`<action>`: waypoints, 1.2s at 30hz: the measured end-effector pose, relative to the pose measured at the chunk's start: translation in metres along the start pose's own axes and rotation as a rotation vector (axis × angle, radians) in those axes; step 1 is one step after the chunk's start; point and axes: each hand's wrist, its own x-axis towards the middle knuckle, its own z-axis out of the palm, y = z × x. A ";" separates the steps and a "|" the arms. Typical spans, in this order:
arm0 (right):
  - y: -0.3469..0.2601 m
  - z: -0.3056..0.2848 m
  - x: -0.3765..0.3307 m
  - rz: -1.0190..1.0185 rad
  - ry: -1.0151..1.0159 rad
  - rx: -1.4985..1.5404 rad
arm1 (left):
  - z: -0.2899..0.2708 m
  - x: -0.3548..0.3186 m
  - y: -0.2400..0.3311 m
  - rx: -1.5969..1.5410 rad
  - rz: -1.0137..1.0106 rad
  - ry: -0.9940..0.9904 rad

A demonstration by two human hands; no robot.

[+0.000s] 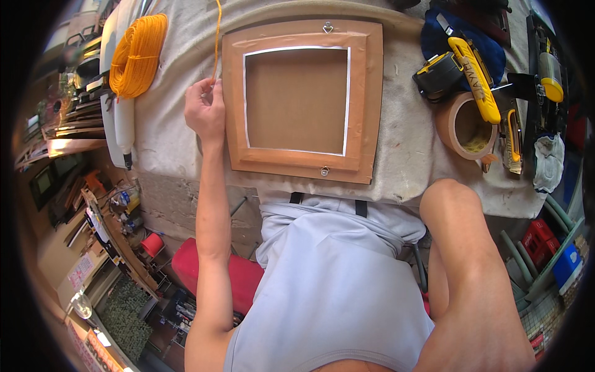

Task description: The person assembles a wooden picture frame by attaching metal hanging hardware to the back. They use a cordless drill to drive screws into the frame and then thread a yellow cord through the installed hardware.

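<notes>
My left hand (206, 113) is closed, its fingertips pinching an orange cord (218, 38) that runs away toward the far edge of the table. Just right of that hand, a picture frame (362, 111) lies face down, its back edged with brown paper tape around a recessed brown backing board (297, 102). A metal hanging ring (328, 27) is fixed on the far side of the frame, and another hanging ring (325, 171) on the near side. My right arm (465, 248) is bent, elbow by the table's front edge; its hand is out of sight.
A bundle of orange cord (139, 56) and a white bottle (124, 127) lie at the left. On the right are a yellow utility knife (474, 77), a tape measure (437, 75), a tape roll (447, 127) and a second knife (512, 139). Pale cloth (403, 149) covers the table.
</notes>
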 end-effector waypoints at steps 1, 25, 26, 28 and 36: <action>-0.001 -0.001 0.000 0.022 -0.006 0.009 | 0.000 0.000 0.000 0.000 0.004 0.000; -0.005 -0.006 0.007 0.057 -0.059 -0.009 | 0.000 0.001 0.000 0.019 0.009 -0.006; -0.005 -0.010 0.010 0.024 -0.101 -0.055 | 0.000 0.001 0.000 0.023 0.004 -0.009; -0.006 -0.013 0.012 -0.007 -0.143 -0.117 | 0.000 0.001 0.000 0.013 0.010 -0.007; -0.006 -0.010 0.008 0.074 -0.069 -0.022 | 0.002 0.001 -0.001 -0.001 0.027 0.010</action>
